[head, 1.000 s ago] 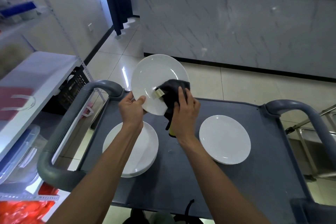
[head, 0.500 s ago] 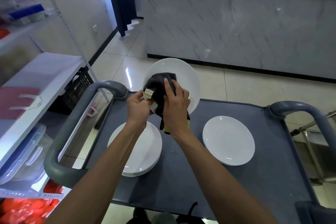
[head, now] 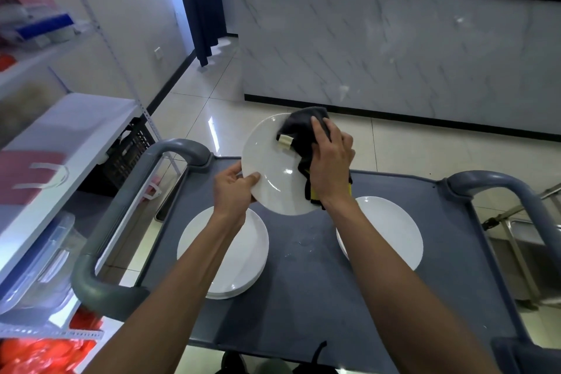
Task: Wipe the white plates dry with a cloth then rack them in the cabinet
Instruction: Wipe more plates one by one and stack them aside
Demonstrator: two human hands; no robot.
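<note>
Centre frame: left hand (head: pixel 232 188) pinches raised plate's (head: pixel 273 173) rim; right hand (head: pixel 331 161) presses dark cloth (head: pixel 303 127) on it. Stack (head: pixel 224 255) lower left, single plate (head: pixel 391 231) right; none racked yet.

Bare grey cart top (head: pixel 306 297) lies between the stack of plates (head: pixel 224 255) on the left and the single plate (head: pixel 391 231) on the right, wide enough for a forearm. Raised handles fence both sides: left handle (head: pixel 121 218), right handle (head: pixel 510 191). Beyond the left handle the shelving unit (head: pixel 60 143) stands near. The marble wall (head: pixel 394 55) closes the far side across open floor (head: pixel 425 149).
</note>
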